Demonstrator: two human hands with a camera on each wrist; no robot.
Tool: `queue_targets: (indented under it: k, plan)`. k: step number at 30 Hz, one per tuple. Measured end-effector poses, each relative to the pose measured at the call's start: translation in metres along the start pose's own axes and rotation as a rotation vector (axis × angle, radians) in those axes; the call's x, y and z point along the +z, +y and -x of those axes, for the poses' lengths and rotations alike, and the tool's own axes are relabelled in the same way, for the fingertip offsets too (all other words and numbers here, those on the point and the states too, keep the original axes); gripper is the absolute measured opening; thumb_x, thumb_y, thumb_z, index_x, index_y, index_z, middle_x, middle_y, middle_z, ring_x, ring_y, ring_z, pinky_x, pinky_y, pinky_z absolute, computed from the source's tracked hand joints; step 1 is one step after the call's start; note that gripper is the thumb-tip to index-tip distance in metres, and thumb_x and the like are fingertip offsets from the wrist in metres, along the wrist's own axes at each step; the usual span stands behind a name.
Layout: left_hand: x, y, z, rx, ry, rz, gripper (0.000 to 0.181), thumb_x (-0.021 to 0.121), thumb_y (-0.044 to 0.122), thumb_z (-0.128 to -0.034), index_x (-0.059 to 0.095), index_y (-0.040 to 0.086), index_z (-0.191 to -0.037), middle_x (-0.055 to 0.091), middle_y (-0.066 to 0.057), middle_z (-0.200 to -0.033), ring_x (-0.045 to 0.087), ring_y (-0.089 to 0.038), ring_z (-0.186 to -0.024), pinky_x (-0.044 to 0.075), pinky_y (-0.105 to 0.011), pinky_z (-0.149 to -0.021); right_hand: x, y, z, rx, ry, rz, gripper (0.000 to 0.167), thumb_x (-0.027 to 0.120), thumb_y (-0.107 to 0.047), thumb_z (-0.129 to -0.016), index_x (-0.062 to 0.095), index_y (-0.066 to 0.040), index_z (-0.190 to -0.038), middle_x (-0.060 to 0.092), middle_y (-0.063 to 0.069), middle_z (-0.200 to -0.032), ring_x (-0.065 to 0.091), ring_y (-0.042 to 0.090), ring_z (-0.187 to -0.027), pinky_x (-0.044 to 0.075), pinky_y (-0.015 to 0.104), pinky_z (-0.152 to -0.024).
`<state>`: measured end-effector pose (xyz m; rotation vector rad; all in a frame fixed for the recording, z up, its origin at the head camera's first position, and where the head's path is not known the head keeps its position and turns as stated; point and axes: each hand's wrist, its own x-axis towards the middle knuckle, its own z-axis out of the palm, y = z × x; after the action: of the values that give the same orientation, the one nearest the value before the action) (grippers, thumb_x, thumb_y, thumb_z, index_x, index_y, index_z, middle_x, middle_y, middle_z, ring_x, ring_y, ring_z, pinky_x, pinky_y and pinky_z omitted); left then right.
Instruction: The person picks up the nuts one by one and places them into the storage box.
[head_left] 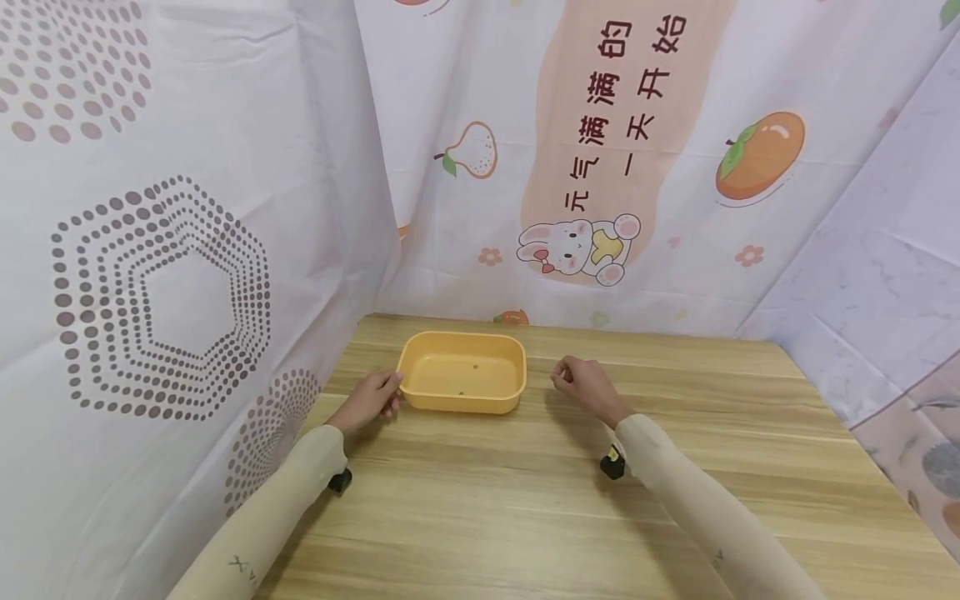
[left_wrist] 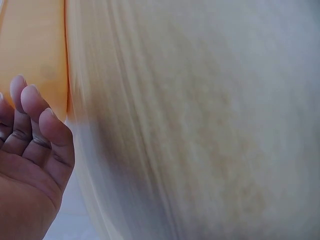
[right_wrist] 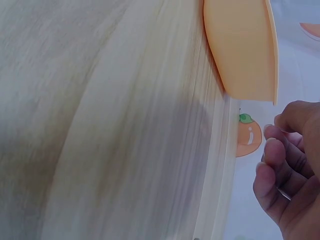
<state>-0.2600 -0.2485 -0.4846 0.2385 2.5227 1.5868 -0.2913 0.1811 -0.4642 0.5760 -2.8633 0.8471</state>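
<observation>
Now gripping the left end of a yellow tray (head_left: pixel 459 403), just below mid-frame on the wooden table (head_left: pixel 480 492), with the left hand (head_left: pixel 369 400), with thumb at the rim and fingers bent below. Right of the tray in the frame, near but apart, holding the right hand (head_left: pixel 588 387) loosely curled, with nothing between its fingers.

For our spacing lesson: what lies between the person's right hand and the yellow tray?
Only a bare strip of wooden tabletop lies between the right hand and the yellow tray; the head view shows it.
</observation>
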Motion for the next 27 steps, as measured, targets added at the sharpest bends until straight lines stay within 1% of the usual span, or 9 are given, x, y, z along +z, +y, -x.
queue_targets:
  k: [5,10,16,24,27]
  plan:
    - [0.001,0.001,0.001,-0.009,0.002,0.004,0.045,0.041,0.033,-0.1136,0.059,-0.006,-0.1,0.063,-0.014,-0.077,0.055,-0.018,-0.06,0.049,-0.027,-0.052,0.002,-0.002,-0.001,-0.021,0.005,-0.015,0.01,0.066,-0.017,-0.1,0.069,-0.009,-0.096,0.062,-0.004,-0.07,0.053,0.012,-0.06,0.046,0.029,-0.058]
    - [0.001,0.001,0.001,-0.008,0.006,0.001,0.044,0.041,0.031,-0.1138,0.059,-0.007,-0.101,0.063,-0.014,-0.077,0.055,-0.018,-0.06,0.049,-0.027,-0.052,0.004,-0.003,-0.002,-0.041,0.004,-0.025,0.009,0.067,-0.017,-0.1,0.07,-0.009,-0.096,0.062,-0.005,-0.07,0.053,0.011,-0.06,0.046,0.029,-0.057]
    - [0.001,0.001,0.001,-0.007,0.003,-0.001,0.043,0.042,0.03,-0.1137,0.059,-0.006,-0.101,0.063,-0.016,-0.078,0.055,-0.019,-0.061,0.05,-0.027,-0.053,0.006,-0.007,-0.003,-0.043,-0.004,-0.036,0.009,0.067,-0.017,-0.099,0.069,-0.01,-0.096,0.062,-0.005,-0.071,0.054,0.011,-0.06,0.046,0.029,-0.056]
    - [0.001,0.001,0.001,-0.013,0.005,-0.004,0.044,0.042,0.033,-0.1134,0.059,-0.006,-0.101,0.063,-0.015,-0.078,0.055,-0.019,-0.061,0.049,-0.027,-0.053,0.009,-0.016,-0.007,-0.091,0.006,-0.01,0.007,0.067,-0.014,-0.099,0.07,-0.008,-0.096,0.061,-0.003,-0.071,0.052,0.011,-0.06,0.045,0.027,-0.055]
    - [0.001,0.0,0.0,-0.01,0.006,-0.007,0.046,0.042,0.035,-0.113,0.059,-0.005,-0.101,0.063,-0.015,-0.078,0.055,-0.018,-0.061,0.049,-0.027,-0.053,0.008,-0.019,-0.009,-0.092,0.002,-0.006,0.006,0.066,-0.012,-0.098,0.07,-0.008,-0.097,0.061,-0.003,-0.071,0.051,0.011,-0.06,0.045,0.027,-0.056]
